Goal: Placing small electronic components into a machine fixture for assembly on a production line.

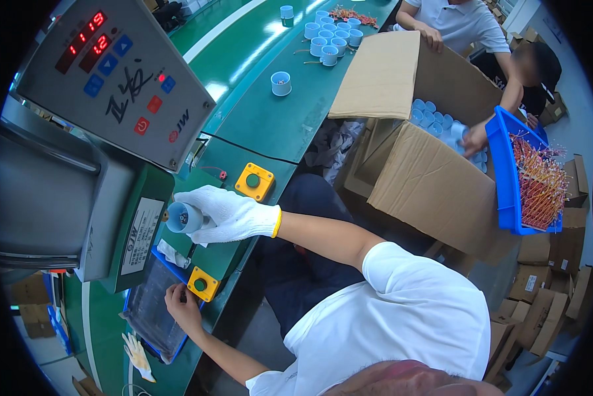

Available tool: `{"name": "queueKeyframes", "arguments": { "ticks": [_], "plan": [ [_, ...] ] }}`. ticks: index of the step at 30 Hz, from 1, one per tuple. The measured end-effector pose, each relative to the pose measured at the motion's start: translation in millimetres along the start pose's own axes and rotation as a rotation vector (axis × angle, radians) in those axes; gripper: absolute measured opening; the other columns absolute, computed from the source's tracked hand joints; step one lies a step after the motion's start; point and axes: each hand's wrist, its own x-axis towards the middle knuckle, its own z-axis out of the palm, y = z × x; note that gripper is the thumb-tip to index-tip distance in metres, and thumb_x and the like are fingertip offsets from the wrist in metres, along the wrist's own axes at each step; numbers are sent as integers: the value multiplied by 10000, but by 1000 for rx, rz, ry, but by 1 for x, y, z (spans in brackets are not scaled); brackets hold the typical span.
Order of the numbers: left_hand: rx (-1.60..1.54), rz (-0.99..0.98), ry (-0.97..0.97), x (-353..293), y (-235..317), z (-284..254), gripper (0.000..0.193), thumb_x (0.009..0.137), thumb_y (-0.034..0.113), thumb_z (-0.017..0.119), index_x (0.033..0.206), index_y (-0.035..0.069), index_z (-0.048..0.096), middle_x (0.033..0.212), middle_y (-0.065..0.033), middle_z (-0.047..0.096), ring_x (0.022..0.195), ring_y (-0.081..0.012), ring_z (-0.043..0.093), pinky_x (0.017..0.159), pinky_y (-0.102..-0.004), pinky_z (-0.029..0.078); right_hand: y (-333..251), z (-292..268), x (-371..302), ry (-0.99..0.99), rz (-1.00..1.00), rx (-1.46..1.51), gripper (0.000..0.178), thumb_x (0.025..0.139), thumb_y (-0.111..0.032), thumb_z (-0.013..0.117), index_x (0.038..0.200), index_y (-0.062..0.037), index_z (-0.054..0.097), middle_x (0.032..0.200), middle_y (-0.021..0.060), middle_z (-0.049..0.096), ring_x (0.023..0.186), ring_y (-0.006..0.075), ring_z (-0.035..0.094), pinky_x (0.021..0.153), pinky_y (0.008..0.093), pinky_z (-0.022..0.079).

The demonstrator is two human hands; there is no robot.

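Left hand (181,307) rests bare on the green worktop (270,125) against a yellow button box (203,284); whether its fingers grip anything cannot be told. Higher, the blue cup (180,218) sits beside the machine (59,198), gripped by the white-gloved right hand (230,214)

A long green workbench (270,125) is seen carrying a grey machine (65,191) with a control panel (115,72), two yellow button boxes (254,181) (203,284), a single pale blue cup (280,83), a cluster of blue cups (333,36) and a shallow blue tray (153,310).
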Motion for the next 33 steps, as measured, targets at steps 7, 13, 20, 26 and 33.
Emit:
{"name": "queueKeyframes", "arguments": {
  "ticks": [7,13,20,26,33],
  "plan": [
    [54,17,-9,0,-2,0,171,940,19,671,1090,-45,721,1079,-153,679,967,-290,676,892,-362,543,15,9,0,97,-84,-84,752,846,-224,802,1480,11,473,1309,232,567,1228,380,585,1082,413,481],
    [106,38,13,-3,8,0,246,971,61,646,1191,-32,707,1252,-163,661,1147,-332,640,1000,-406,507,11,8,-1,96,-48,-82,740,850,-232,797,1477,3,481,1298,230,576,1225,376,586,1072,414,485],
    [1,-36,-39,1,9,3,293,977,49,625,1252,-37,678,1371,-175,626,1278,-353,597,1057,-407,492,7,6,-1,95,-56,-108,732,851,-242,789,1474,-2,488,1280,225,589,1219,372,584,1057,412,488],
    [-28,-10,-96,1,-7,0,310,948,-13,624,1253,-46,667,1309,-197,646,1213,-351,631,994,-385,536,5,3,-2,58,-43,-95,727,848,-231,782,1475,-5,491,1276,220,597,1212,366,587,1054,410,488],
    [-62,-25,-49,0,-3,2,213,935,-10,646,1137,-56,694,1213,-180,670,1118,-350,645,970,-395,531,6,3,-2,68,-48,-92,724,849,-223,773,1478,-5,489,1269,217,598,1208,363,591,1054,408,485]
  ]
}}
